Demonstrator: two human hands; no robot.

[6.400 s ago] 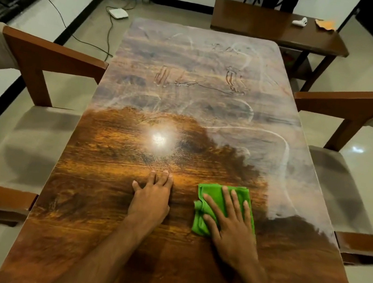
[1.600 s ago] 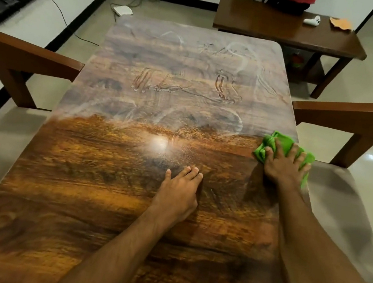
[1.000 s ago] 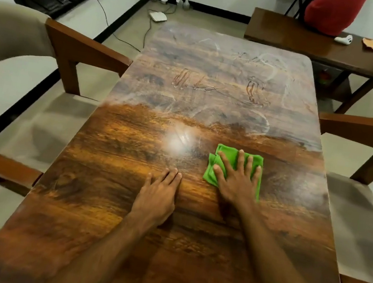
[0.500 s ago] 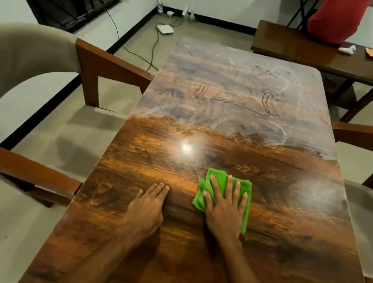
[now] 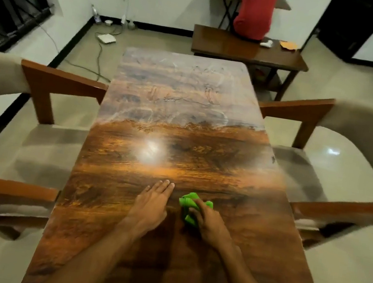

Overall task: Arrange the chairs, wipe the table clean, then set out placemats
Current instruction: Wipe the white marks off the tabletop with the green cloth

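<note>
A long glossy wooden table runs away from me. Its near half shines dark and wiped; its far half carries a whitish dusty film with streaks. My left hand lies flat on the table, fingers straight. Just to its right, my right hand grips a bunched green cloth on the tabletop, fingers curled around it. A beige cushioned chair with wooden arms stands at the left side, and a matching chair at the right side.
Past the table's far end stands a dark wooden bench holding a white object and an orange item. A person in red is behind it. Cables and a white device lie on the floor at far left.
My right hand drew the green cloth nearer to me and bunched it up, going from flat pressing to a curled grip. My view rose and widened; the left hand stayed flat.
</note>
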